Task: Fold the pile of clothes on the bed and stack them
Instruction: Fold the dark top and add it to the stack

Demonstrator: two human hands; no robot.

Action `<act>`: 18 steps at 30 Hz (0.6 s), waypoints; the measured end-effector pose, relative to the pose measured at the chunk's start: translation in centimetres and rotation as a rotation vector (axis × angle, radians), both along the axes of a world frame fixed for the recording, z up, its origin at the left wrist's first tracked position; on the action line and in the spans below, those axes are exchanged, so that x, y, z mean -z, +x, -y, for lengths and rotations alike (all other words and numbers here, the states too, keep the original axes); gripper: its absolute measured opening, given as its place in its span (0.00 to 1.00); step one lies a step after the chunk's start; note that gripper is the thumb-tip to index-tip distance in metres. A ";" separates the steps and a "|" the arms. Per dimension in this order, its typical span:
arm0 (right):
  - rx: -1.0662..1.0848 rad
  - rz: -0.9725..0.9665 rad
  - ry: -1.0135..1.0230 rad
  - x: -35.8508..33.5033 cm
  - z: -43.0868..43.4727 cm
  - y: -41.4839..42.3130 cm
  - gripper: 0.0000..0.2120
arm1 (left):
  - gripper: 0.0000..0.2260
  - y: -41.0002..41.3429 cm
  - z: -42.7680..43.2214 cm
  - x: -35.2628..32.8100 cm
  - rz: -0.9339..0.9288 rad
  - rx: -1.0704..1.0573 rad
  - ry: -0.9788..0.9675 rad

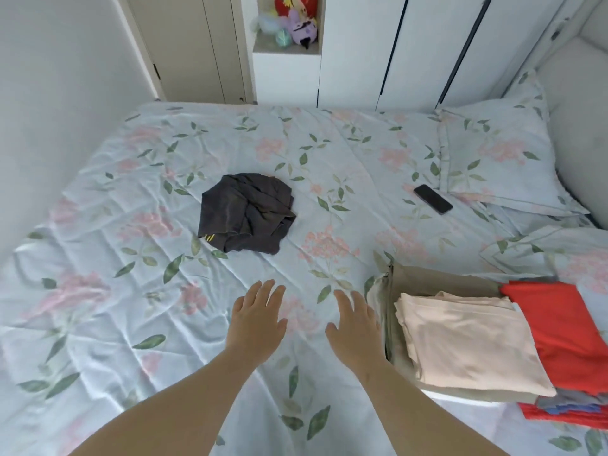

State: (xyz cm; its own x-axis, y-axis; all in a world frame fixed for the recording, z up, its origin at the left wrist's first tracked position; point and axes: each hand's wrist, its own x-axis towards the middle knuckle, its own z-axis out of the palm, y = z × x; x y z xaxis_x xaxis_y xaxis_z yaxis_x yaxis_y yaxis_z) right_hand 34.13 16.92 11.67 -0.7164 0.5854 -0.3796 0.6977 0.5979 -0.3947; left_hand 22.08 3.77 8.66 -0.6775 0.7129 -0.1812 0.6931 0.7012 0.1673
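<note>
A bed (pixel 98 291) with a pale blue floral sheet is seen beside white wardrobes (pixel 378 44). Left hand (pixel 256 320) and right hand (pixel 353 327) are held open, empty, near its front edge.

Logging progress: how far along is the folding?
Done: a folded cream garment lies on a beige one, next to red cloth. In hand: nothing; left hand and right hand are open over the sheet. Left: one crumpled dark garment mid-bed.

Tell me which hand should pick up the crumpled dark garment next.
Probably the left hand: open and empty, it is nearer the dark garment. The right hand, also open, is farther off, beside the folded stack.
</note>
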 end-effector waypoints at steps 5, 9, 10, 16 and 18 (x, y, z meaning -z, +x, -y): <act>-0.030 0.044 -0.056 0.8 6.3 -5.4 0.28 | 0.26 -5.5 7.2 0.8 0.041 -0.023 -0.057; -0.058 0.107 -0.077 2.2 8.6 -8.8 0.29 | 0.26 -9.2 9.9 2.0 0.071 -0.063 -0.074; -0.058 0.120 -0.081 2.7 8.7 -9.6 0.28 | 0.25 -10.1 10.0 2.5 0.078 -0.065 -0.076; -0.039 0.161 -0.080 7.3 5.6 -14.7 0.28 | 0.25 -16.1 7.7 7.2 0.102 -0.061 -0.091; -0.023 0.179 -0.090 9.4 3.9 -16.8 0.28 | 0.25 -18.2 6.3 9.2 0.101 -0.055 -0.094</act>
